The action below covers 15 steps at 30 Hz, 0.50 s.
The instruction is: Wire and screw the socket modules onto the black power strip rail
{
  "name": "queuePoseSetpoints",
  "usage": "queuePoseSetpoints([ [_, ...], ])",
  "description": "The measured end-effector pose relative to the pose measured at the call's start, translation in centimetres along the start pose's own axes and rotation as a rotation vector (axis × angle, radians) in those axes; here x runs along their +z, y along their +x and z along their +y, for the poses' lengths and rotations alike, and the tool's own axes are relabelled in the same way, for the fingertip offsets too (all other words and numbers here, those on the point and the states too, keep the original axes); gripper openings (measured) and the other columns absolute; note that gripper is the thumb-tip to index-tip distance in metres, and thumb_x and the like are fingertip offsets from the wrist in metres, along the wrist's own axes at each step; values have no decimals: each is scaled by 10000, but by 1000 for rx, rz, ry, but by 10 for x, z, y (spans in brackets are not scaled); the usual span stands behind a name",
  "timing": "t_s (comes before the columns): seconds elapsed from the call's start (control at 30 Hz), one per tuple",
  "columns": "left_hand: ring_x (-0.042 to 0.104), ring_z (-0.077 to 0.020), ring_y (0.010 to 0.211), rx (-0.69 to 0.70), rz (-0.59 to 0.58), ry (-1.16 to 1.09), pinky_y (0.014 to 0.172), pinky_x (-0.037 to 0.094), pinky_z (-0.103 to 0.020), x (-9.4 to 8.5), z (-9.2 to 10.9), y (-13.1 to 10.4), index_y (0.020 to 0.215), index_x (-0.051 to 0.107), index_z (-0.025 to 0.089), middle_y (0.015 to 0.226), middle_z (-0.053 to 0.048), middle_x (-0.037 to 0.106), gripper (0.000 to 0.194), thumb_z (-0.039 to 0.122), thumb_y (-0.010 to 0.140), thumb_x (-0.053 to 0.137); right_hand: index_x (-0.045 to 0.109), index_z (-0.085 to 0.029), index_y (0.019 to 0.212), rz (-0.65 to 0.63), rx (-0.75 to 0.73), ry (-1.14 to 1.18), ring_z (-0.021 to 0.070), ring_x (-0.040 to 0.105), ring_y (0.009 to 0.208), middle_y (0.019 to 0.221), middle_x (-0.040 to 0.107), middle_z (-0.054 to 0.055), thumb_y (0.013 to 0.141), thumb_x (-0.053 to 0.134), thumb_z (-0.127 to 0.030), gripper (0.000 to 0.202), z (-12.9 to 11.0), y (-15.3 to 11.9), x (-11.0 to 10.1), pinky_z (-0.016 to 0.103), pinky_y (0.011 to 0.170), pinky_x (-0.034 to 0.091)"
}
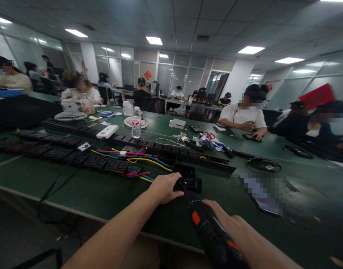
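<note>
My right hand (pixel 223 216) is wrapped round a black cordless screwdriver (pixel 202 220) with orange accents. Its tip points forward and away from me, at a small black housing (pixel 194 184) on the green table. My left hand (pixel 167 188) grips the left end of that housing, with thumb and fingers close to the screwdriver tip. Whether the tip touches a screw cannot be made out. Yellow and blue wires (pixel 157 163) run towards the housing from the left. Beside them, a black power strip (pixel 95 161) has loose coloured wires at its end.
Another long power strip (pixel 146 144) lies behind. On the table (pixel 149 220) stand a water bottle (pixel 136 123) and a white box (pixel 107 132). Red-handled scissors (pixel 209 135), cables (pixel 263 164) and a pixelated phone-like slab (pixel 262 194) lie right. Several people sit around.
</note>
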<state>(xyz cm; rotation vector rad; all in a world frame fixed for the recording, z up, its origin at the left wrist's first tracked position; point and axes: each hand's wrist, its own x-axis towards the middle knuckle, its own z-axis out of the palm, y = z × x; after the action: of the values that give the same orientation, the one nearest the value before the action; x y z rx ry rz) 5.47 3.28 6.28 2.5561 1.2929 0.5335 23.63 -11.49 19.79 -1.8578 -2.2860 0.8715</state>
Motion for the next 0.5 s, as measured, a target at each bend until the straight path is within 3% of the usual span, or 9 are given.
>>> queuePoseSetpoints([
  [0.5,635,-266,1065,13,9,-10,880,493,-352,2,-1,1,1218,488,272,1210,-28,639,459,436,827,663,376,-253,1391,-12,18,-8,326,698,892,938,718,60,626,773,-291,862,3,1,3,389,798,511],
])
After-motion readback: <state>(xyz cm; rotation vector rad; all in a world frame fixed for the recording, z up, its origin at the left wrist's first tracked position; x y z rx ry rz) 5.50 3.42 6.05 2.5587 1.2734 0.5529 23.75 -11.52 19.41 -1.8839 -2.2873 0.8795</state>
